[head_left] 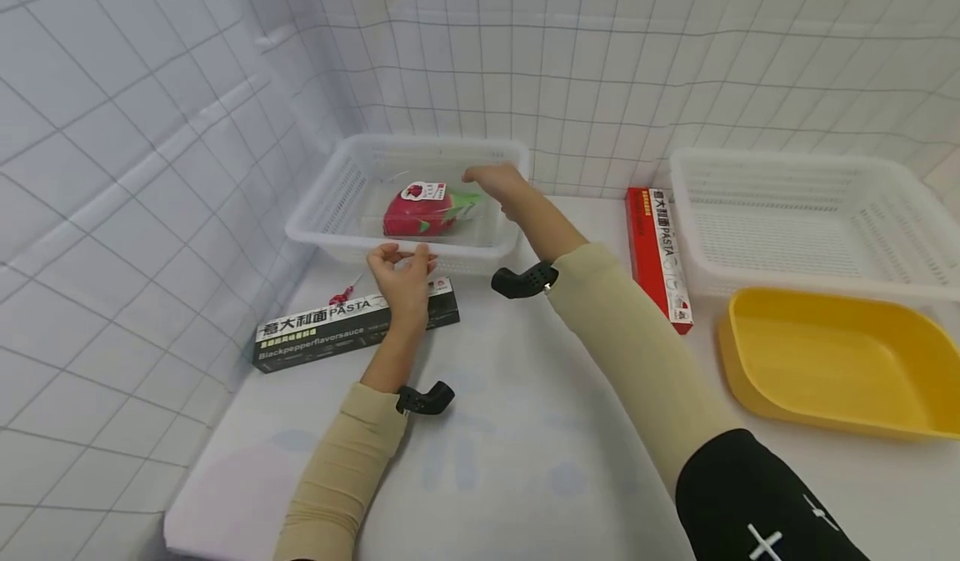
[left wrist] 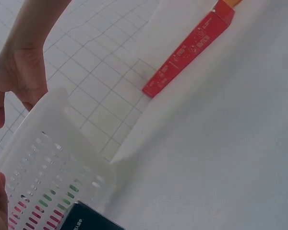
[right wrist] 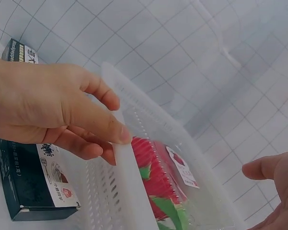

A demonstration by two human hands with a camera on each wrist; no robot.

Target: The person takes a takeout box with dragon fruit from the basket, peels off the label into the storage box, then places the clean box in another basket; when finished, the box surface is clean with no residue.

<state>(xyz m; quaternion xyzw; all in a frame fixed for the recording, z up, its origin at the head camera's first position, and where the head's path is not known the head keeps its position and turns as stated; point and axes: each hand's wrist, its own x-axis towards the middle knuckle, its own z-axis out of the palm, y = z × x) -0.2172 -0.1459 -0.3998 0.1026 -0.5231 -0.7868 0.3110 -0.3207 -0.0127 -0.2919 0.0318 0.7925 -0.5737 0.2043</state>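
Note:
A white perforated plastic basket (head_left: 337,240) stands at the back left. Inside it lies a pink dragon fruit (head_left: 420,211) with green tips, in clear packaging with a white label. My left hand (head_left: 405,282) grips the basket's front rim, thumb on top and fingers against the outer wall. At the right end of the basket is my right hand (head_left: 506,186), its thumb stretched out over the inside and its fingers beside the rim; whether they touch it I cannot tell. Beneath my left hand, a dark pasta box (head_left: 322,340) lies in front of the basket.
A red pasta box (head_left: 656,252) lies to the right, next to a second white basket (head_left: 787,282). In front of that stands a yellow basin (head_left: 847,361). A small red item (head_left: 341,296) sits behind the dark box. Grid-patterned sheeting (head_left: 600,69) walls the back and left.

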